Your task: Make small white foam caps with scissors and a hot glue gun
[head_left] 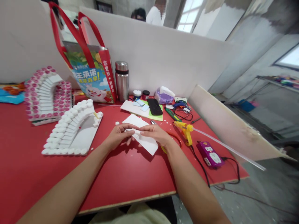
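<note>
While the left hand (121, 135) and right hand (154, 133) jointly pinch a small white piece (137, 132) over white paper (149, 145), an orange-handled tool (177, 137) lies partly hidden by the right wrist; farther right, yellow glue gun (186, 131); left, white arched model (86, 137)

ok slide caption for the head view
Left hand and right hand pinching a small white piece over a red table

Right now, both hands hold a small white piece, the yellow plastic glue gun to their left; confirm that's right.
Wrong side: in the head view, the yellow plastic glue gun lies to their right. The left hand and right hand hold the small white piece.
</note>
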Available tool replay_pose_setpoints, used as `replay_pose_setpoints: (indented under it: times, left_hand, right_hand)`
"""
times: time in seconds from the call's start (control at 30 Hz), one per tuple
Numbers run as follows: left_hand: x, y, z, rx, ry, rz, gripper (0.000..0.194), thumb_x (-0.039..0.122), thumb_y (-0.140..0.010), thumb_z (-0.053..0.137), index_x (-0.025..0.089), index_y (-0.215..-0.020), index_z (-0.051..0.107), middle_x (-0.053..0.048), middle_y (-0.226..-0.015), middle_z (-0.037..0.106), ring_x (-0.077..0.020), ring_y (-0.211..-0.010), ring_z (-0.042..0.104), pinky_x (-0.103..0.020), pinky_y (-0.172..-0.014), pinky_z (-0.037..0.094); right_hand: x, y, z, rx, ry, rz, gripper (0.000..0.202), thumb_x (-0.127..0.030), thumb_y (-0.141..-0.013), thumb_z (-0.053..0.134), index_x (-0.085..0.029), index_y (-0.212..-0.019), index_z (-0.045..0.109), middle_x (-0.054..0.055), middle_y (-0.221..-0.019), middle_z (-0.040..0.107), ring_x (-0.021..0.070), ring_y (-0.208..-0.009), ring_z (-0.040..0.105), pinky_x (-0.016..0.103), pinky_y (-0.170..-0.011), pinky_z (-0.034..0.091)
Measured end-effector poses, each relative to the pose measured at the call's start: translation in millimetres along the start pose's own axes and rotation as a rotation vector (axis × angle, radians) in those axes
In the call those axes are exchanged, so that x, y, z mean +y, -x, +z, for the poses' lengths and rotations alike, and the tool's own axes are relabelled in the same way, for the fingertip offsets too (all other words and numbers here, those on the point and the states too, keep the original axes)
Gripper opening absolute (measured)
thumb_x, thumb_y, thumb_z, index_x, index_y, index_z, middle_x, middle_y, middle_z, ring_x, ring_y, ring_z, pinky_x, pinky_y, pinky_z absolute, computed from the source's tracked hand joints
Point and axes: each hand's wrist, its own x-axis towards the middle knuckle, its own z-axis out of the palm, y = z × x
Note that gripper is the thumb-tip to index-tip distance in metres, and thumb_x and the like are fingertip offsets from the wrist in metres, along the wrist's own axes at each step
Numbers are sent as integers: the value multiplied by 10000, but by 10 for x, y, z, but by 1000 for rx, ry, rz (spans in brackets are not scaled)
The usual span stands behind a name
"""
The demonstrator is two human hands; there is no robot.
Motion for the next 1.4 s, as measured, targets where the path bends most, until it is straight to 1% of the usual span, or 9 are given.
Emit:
replay_pose_setpoints:
  times: [0.2,0.43,0.57,0.73,0.87,0.97,1.17,1.27,1.4]
  left_hand:
    - [-18,-49,-20,3,-62,-27,411,410,-834,767,141,-1136,697,-36,-643,707,-92,-395,567,-176,-383,338]
    - [-13,-107,-9,47,-49,-1,351,430,-820,753,120,-976,701,-29,-616,698,-99,-364,555,-192,-369,338]
    - [-7,-107,-22,71,-8,12,347,401,-827,755,108,-1013,737,-32,-616,700,-83,-371,544,-188,-383,324]
    - [-51,-107,-78,66,52,51,284,346,-842,772,140,-1038,776,-37,-696,723,-83,-444,580,-212,-444,424]
    - [-87,-120,-83,55,90,41,282,373,-870,756,153,-1046,768,-50,-767,737,-97,-516,617,-220,-473,484]
    - [-81,-125,-79,96,77,54,279,396,-863,761,138,-968,764,-47,-736,727,-91,-492,597,-216,-463,485]
    - [-52,-136,-160,201,18,67,270,393,-852,770,143,-952,773,-10,-661,682,-57,-400,492,-195,-384,407]
    - [-42,-160,-194,232,41,62,284,403,-832,784,141,-942,769,-3,-651,666,-58,-393,477,-194,-360,382]
    - [-26,-199,-223,272,44,92,281,389,-827,790,129,-929,765,-2,-626,651,-46,-391,464,-178,-369,341]
  right_hand:
    - [13,-4,11,136,118,-57,433,-371,-699,875,-144,-1058,788,66,-900,776,144,-673,668,246,-606,490]
    - [37,-14,-36,264,241,-58,399,-400,-717,841,-146,-1020,786,58,-839,753,144,-647,624,249,-578,459]
    - [11,-9,-98,284,349,-156,371,-395,-751,809,-154,-1032,806,68,-897,768,137,-684,617,234,-590,442]
    - [25,-8,-117,312,380,-210,315,-374,-772,798,-181,-1018,830,55,-888,783,117,-629,601,224,-562,429]
    - [65,-20,-93,302,427,-310,189,-258,-820,732,-220,-969,842,53,-945,799,171,-779,690,255,-666,503]
    - [89,-31,-77,293,478,-382,207,-204,-865,677,-240,-992,837,50,-960,798,179,-826,709,266,-687,517]
    - [115,-53,-44,415,695,-650,220,-165,-909,639,-251,-1005,817,55,-915,686,167,-849,657,289,-734,515]
    - [84,-34,-29,442,791,-685,181,-174,-909,660,-251,-983,806,47,-898,613,164,-835,624,291,-725,507]
    - [-58,106,-50,477,819,-694,143,-172,-903,682,-248,-939,797,41,-911,631,166,-853,641,293,-736,507]
